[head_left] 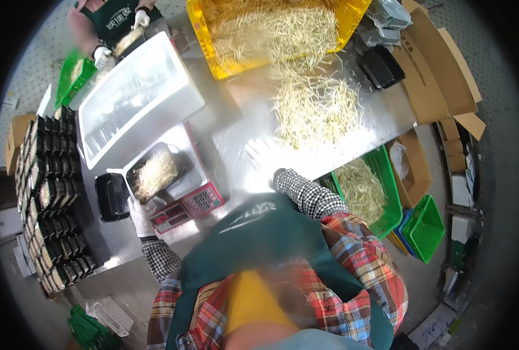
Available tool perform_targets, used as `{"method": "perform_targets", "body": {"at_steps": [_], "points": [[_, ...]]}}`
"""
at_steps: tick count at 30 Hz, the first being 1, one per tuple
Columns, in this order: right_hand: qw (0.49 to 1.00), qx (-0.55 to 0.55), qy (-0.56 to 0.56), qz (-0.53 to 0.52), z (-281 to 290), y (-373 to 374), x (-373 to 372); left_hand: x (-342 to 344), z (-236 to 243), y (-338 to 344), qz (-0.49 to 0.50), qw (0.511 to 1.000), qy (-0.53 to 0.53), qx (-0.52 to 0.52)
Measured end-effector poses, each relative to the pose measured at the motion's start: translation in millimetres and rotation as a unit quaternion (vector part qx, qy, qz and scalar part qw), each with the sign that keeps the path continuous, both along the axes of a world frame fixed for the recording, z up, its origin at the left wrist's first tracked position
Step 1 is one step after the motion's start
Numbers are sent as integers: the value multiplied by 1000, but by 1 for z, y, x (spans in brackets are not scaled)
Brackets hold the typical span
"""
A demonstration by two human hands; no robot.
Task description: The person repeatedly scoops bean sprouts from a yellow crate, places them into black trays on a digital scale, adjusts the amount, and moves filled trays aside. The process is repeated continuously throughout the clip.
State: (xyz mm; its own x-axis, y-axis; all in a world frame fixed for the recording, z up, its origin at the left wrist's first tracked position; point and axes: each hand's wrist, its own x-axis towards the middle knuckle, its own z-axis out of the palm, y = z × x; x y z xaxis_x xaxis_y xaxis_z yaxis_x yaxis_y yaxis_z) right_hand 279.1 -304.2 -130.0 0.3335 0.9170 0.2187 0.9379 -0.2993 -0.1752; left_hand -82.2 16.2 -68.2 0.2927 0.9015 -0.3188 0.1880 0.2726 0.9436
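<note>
A black plastic tray of bean sprouts rests on the plate of a red and white digital scale. My left hand, in a white glove, grips the near left edge of that tray; part of its fingers is hidden. Just left of it sits another black tray. My right hand, gloved in white too, has its fingers apart low over the metal table, washed out by glare. Up and right of it lies a loose heap of bean sprouts.
A yellow crate of sprouts stands at the far side. Beyond the scale is a white foam box. Stacked filled trays line the left. A green crate stands right, cardboard boxes behind. A co-worker's gloved hand shows far left.
</note>
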Motion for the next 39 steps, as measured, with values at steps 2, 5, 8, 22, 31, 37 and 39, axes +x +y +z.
{"method": "perform_targets", "body": {"at_steps": [2, 5, 8, 22, 31, 37, 39], "points": [[1000, 11, -2, 10, -8, 4, 27, -4, -9, 6, 78, 763, 447, 460], [996, 36, 33, -75, -14, -22, 95, 87, 81, -46, 114, 827, 257, 486], [988, -23, 0, -151, -15, -77, 179, 178, 93, -74, 63, 871, 159, 460], [971, 196, -135, -1, 210, 110, 460, 588, 154, -19, -265, 668, 313, 621], [992, -96, 45, 72, 211, 253, 429, 688, 185, 109, -421, 426, 725, 340], [991, -30, 92, 88, 157, 254, 389, 711, 172, 145, -440, 395, 747, 303], [991, -28, 97, 85, 148, 250, 385, 717, 169, 148, -440, 393, 748, 303]]}}
